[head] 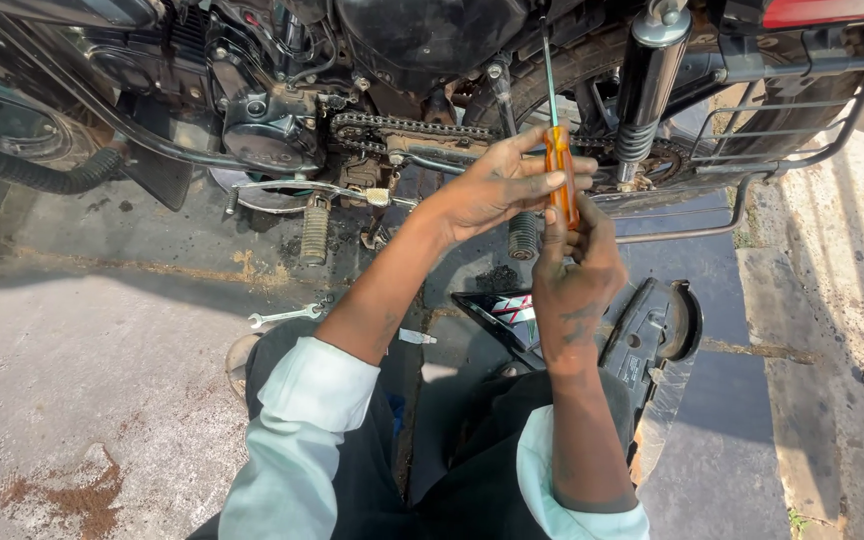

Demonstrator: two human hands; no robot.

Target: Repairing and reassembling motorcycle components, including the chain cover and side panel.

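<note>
Both hands hold an orange screwdriver (560, 180) near the middle, its tip pointing to 12 o'clock at the motorbike chain (407, 128). The left hand (497, 185) and right hand (574, 265) have fingers wrapped around its handle. A small wrench (284, 317) lies on the floor at 9 o'clock.

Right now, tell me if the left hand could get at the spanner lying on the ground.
Probably yes. The left hand is up on the orange-handled screwdriver, but the spanner lies in the open on the concrete beside the left arm, nothing covering it.

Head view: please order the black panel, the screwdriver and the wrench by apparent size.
1. black panel, lying on the ground
2. screwdriver, held by both hands
3. wrench, on the ground
</note>
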